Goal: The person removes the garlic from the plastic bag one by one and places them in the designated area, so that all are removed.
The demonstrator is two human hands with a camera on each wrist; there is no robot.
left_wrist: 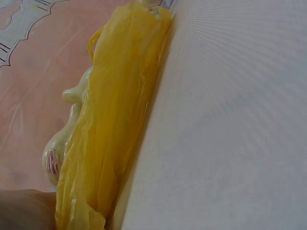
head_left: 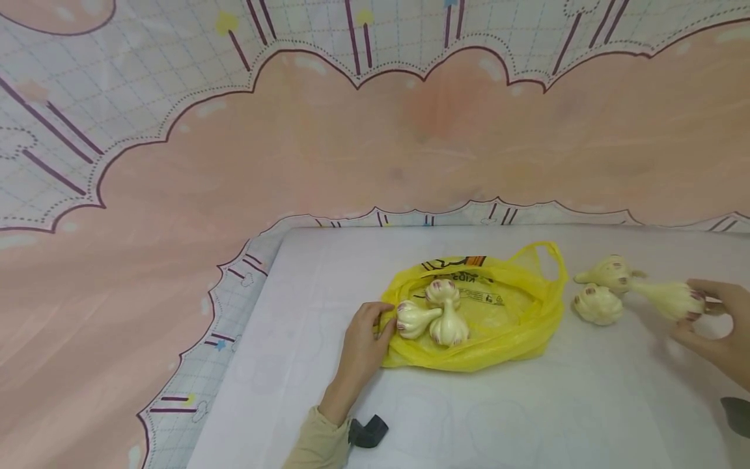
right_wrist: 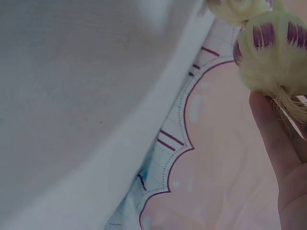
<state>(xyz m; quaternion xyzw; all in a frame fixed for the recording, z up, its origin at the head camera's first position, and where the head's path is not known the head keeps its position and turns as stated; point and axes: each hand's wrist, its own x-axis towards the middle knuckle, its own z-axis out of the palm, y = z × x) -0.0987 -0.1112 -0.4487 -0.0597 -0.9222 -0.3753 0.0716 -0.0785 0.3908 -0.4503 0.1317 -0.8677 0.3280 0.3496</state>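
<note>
My left hand (head_left: 364,337) holds the left edge of a yellow plastic bag (head_left: 510,348), thumb and fingers pinching its rim. The bag lies with its mouth spread open. Inside, near that hand, are three garlic bulbs, one of them a bulb (head_left: 449,329) with its stem pointing away. In the left wrist view, the yellow bag (left_wrist: 115,105) hides most of the hand. At the right, my right hand (head_left: 717,319) grips a garlic bulb (head_left: 674,301) between thumb and fingers. The right wrist view shows purple streaks and a root tuft on this bulb (right_wrist: 273,52).
To the right of the bag, a garlic bulb (head_left: 599,305) lies on the white table (head_left: 305,293), with more garlic (head_left: 612,272) just behind it. One bag handle loop (head_left: 556,257) stands up at the back right. A patterned pink cloth (head_left: 351,150) hangs behind the table.
</note>
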